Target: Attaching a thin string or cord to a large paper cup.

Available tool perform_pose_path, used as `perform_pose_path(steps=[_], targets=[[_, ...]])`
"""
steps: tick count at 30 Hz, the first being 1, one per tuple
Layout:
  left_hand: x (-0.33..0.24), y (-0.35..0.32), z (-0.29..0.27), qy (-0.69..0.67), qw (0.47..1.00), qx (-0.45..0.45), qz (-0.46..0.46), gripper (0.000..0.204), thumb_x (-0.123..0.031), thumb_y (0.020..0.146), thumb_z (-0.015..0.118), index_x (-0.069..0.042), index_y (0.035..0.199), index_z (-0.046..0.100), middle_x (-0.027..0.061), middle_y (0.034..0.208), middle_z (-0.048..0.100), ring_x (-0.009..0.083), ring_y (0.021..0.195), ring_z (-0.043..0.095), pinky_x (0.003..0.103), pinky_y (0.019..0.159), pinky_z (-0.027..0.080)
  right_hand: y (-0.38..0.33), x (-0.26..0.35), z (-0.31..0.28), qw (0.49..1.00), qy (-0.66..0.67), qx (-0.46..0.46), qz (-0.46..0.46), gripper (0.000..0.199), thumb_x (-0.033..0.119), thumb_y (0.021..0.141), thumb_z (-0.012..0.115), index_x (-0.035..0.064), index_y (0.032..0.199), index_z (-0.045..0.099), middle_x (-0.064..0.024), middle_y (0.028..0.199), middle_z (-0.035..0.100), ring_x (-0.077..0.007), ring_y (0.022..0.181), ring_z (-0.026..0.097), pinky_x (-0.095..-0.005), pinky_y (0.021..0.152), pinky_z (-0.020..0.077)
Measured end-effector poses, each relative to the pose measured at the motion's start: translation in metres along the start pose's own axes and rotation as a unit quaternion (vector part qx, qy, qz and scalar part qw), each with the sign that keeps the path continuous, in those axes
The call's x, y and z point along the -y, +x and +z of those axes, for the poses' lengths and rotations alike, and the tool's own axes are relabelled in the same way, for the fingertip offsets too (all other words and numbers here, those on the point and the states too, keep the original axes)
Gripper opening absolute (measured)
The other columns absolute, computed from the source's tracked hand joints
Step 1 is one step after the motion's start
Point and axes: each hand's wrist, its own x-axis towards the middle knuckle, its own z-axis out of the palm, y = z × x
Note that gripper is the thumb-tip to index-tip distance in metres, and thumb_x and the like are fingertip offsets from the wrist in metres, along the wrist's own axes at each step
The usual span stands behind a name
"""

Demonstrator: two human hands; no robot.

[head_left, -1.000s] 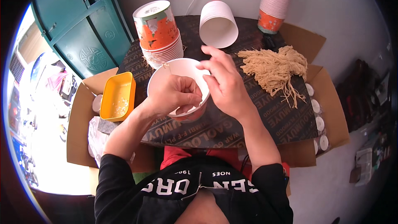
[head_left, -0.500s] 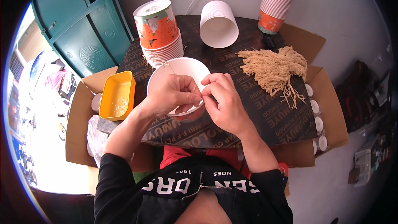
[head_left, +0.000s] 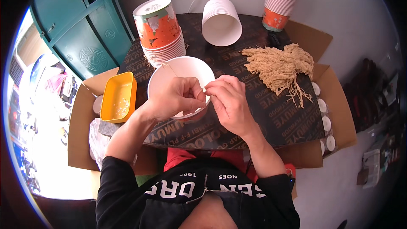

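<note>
A white paper bowl [head_left: 186, 70] stands on the dark board [head_left: 280, 118] in front of me. My left hand [head_left: 176, 97] is closed over the bowl's near rim and pinches a thin tan string [head_left: 200, 91]. My right hand [head_left: 229, 101] meets it fingertip to fingertip and pinches the same string at the bowl's near right edge. A second thin strand [head_left: 169, 68] lies across the bowl's far rim. A loose bundle of tan strings [head_left: 277, 65] lies to the right of the bowl.
A stack of orange printed bowls [head_left: 161, 32] stands behind the bowl. A white stack lies on its side [head_left: 220, 21], and a tall stack [head_left: 282, 0] rises at the back right. A yellow tray [head_left: 118, 97] sits left. Open cardboard boxes [head_left: 339, 118] flank the board, the right one holding white caps.
My right hand came down from above the bowl's far right rim and closed in toward my left hand. Both now pinch the string together at the near rim.
</note>
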Motion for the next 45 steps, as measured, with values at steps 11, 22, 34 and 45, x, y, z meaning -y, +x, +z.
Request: perform_pose_path(steps=[11, 22, 34, 45], targets=[[0.007, -0.008, 0.022, 0.341, 0.901, -0.136, 0.231, 0.019, 0.006, 0.078, 0.069, -0.002, 0.081, 0.051, 0.0087, 0.075, 0.057, 0.0199, 0.063, 0.059, 0.03, 0.056, 0.047, 0.003, 0.009, 0.0, 0.998, 0.038, 0.036, 0.045, 0.015, -0.004, 0.081, 0.064, 0.0003, 0.095, 0.065, -0.0083, 0.097, 0.059, -0.0294, 0.104, 0.048, -0.0385, 0.092, 0.0392], [0.01, -0.009, 0.024, 0.374, 0.867, -0.144, 0.297, 0.023, 0.011, 0.074, 0.069, -0.002, 0.08, 0.051, 0.0109, 0.078, 0.056, 0.0255, 0.067, 0.06, 0.032, 0.056, 0.047, 0.003, 0.002, -0.001, 0.99, 0.109, 0.05, 0.078, 0.012, -0.004, 0.08, 0.066, 0.0022, 0.089, 0.062, -0.0087, 0.103, 0.056, -0.0316, 0.106, 0.046, -0.0417, 0.092, 0.0403], [0.008, -0.006, 0.019, 0.286, 0.934, -0.13, 0.17, 0.015, 0.008, 0.081, 0.066, -0.001, 0.081, 0.054, 0.0043, 0.079, 0.057, 0.0081, 0.07, 0.056, 0.025, 0.059, 0.047, -0.01, 0.003, 0.007, 0.997, 0.052, -0.036, 0.054, 0.018, -0.007, 0.078, 0.065, -0.0004, 0.095, 0.061, -0.0131, 0.119, 0.052, -0.034, 0.114, 0.046, -0.0431, 0.094, 0.0405], [0.009, -0.007, 0.025, 0.364, 0.872, -0.122, 0.302, 0.022, 0.01, 0.076, 0.068, -0.002, 0.081, 0.052, 0.011, 0.082, 0.059, 0.0242, 0.069, 0.062, 0.032, 0.056, 0.048, 0.001, -0.008, 0.0, 0.994, 0.041, 0.088, 0.049, 0.017, -0.002, 0.078, 0.056, 0.0013, 0.094, 0.062, -0.016, 0.142, 0.045, -0.0378, 0.136, 0.033, -0.0475, 0.111, 0.0265]])
